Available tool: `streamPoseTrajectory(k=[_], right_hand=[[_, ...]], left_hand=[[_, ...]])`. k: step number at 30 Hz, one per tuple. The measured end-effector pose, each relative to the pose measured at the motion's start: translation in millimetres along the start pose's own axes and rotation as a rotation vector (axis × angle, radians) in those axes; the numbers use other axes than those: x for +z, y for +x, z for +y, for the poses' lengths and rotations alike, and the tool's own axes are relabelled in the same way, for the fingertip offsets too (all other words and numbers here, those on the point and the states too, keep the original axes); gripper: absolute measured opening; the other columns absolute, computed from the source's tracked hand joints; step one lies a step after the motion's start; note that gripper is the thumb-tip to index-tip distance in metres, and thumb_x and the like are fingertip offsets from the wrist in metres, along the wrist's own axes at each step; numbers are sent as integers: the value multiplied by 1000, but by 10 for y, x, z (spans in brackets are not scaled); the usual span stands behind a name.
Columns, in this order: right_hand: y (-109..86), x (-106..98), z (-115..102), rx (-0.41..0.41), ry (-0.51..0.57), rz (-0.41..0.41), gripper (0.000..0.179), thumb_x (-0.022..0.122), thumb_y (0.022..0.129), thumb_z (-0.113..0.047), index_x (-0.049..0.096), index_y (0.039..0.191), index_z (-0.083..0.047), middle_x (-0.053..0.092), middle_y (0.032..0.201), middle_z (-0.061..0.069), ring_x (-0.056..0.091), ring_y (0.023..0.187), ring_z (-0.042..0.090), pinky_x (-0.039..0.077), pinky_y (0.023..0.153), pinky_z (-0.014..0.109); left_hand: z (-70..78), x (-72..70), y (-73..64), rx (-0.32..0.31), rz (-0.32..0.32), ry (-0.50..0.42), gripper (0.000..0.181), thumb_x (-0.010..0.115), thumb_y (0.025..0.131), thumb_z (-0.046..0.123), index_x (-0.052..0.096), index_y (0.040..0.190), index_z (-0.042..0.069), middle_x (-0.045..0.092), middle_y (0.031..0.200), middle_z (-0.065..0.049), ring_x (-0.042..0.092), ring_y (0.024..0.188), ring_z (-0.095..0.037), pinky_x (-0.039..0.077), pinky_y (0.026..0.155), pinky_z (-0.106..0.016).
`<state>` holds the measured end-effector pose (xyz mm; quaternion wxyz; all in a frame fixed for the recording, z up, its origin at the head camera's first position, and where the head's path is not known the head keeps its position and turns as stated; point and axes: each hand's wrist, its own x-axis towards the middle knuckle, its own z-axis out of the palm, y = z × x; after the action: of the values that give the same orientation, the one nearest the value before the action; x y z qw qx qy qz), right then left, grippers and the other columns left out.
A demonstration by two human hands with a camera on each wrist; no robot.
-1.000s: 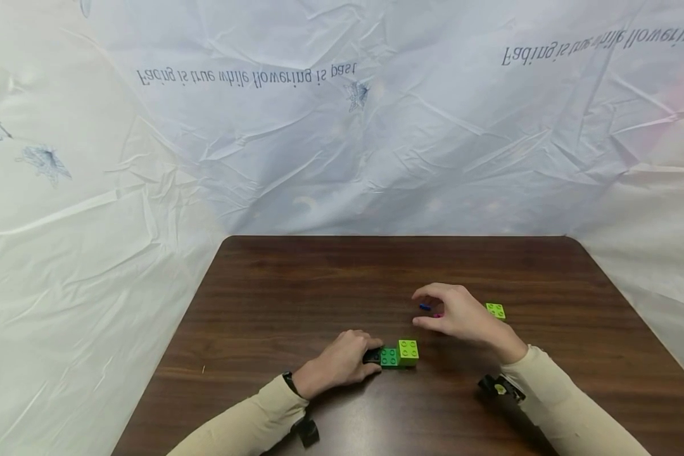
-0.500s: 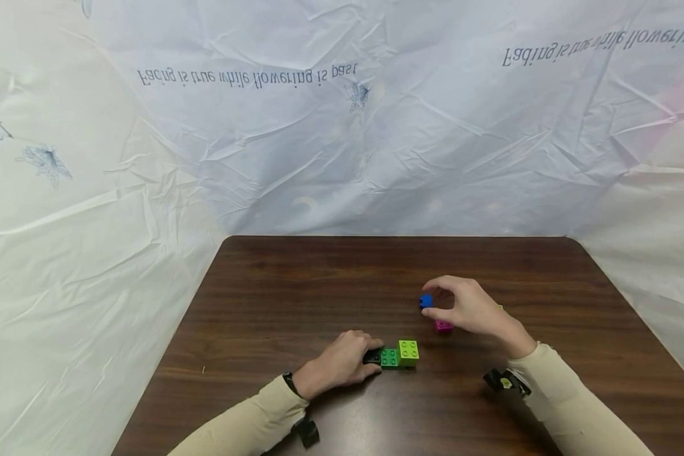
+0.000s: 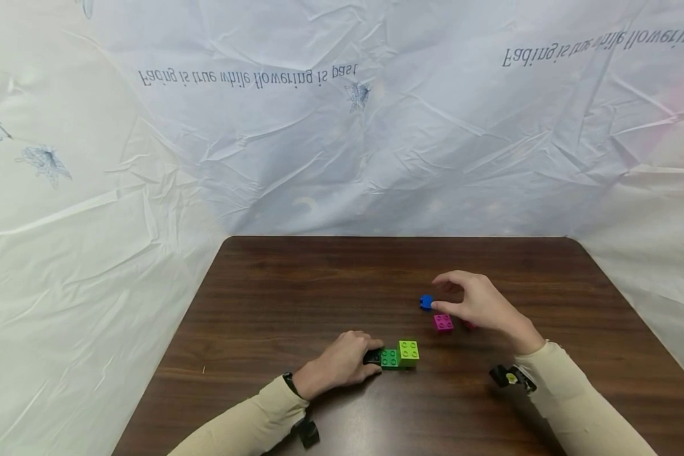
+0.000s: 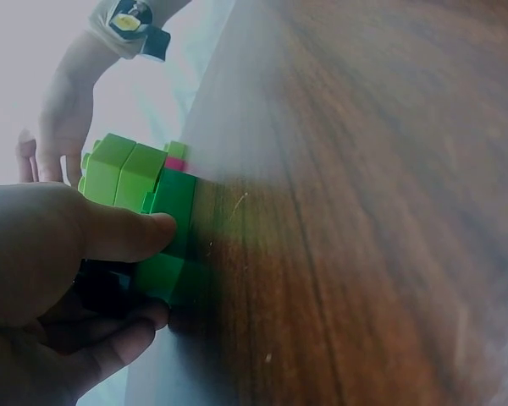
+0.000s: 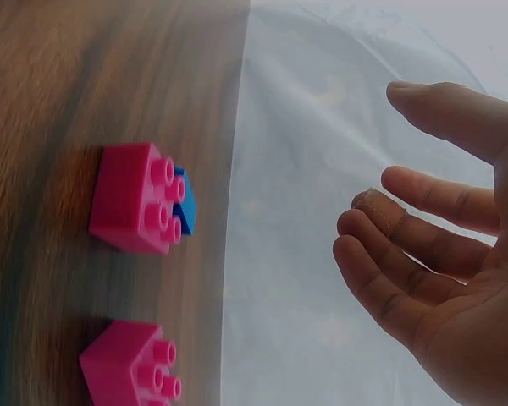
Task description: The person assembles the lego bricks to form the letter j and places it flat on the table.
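Observation:
My left hand (image 3: 342, 359) rests at the table and grips the near end of a joined row of toy building bricks. The row has a black brick (image 3: 372, 356), partly covered by the fingers, a green brick (image 3: 389, 358) and a raised lime brick (image 3: 408, 351). In the left wrist view the thumb presses the green side (image 4: 171, 207). My right hand (image 3: 479, 304) hovers over the table, fingers loosely bent, holding nothing. Its thumb overlaps the edge of a blue brick (image 3: 425, 303) in the head view. A pink brick (image 3: 443, 323) lies just nearer, a second pink one (image 5: 123, 364) beside it.
The dark wooden table (image 3: 296, 272) spreads around the bricks. White printed sheeting (image 3: 319, 158) hangs behind and along both sides. A small camera (image 3: 512, 378) is strapped at the right wrist.
My right hand has drawn back to the right, away from the blue brick, uncovering it and the pink bricks. It now hides the lime brick seen further right earlier. The left hand stays put.

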<state>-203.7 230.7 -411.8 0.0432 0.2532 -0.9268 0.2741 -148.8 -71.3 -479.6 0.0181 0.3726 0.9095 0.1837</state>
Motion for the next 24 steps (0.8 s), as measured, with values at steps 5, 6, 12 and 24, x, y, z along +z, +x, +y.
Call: streamPoseTrajectory(k=[5,6,12,24], right_hand=[[-19,-26,81,21,-21,8,45,76,84,-38,66,119,-12,68,115,7,64,98,23,53,82,45],[-26,-31,97,27,-24,7,45,76,84,-39,66,119,-11,68,115,7,64,99,23,53,82,45],[-60,-59,184,60,-32,13,48,75,85,-41,65,120,-10,68,115,10,63,101,27,52,83,49],[-98,-98,304,86,-53,29,48,75,84,-41,65,119,-10,67,115,13,64,100,28,52,81,50]], left_hand=[[0,8,3,8,12,4,43,74,87,31,67,125,12,70,103,-2,66,93,-12,52,75,-22],[0,10,4,8,12,6,43,74,87,31,67,125,12,70,103,-2,66,93,-12,53,76,-22],[-3,13,0,-1,3,-1,43,74,87,31,67,125,12,70,104,-2,66,93,-12,52,75,-21],[-6,-6,-11,16,15,-3,43,74,87,32,67,124,12,70,102,-1,65,93,-11,52,76,-21]])
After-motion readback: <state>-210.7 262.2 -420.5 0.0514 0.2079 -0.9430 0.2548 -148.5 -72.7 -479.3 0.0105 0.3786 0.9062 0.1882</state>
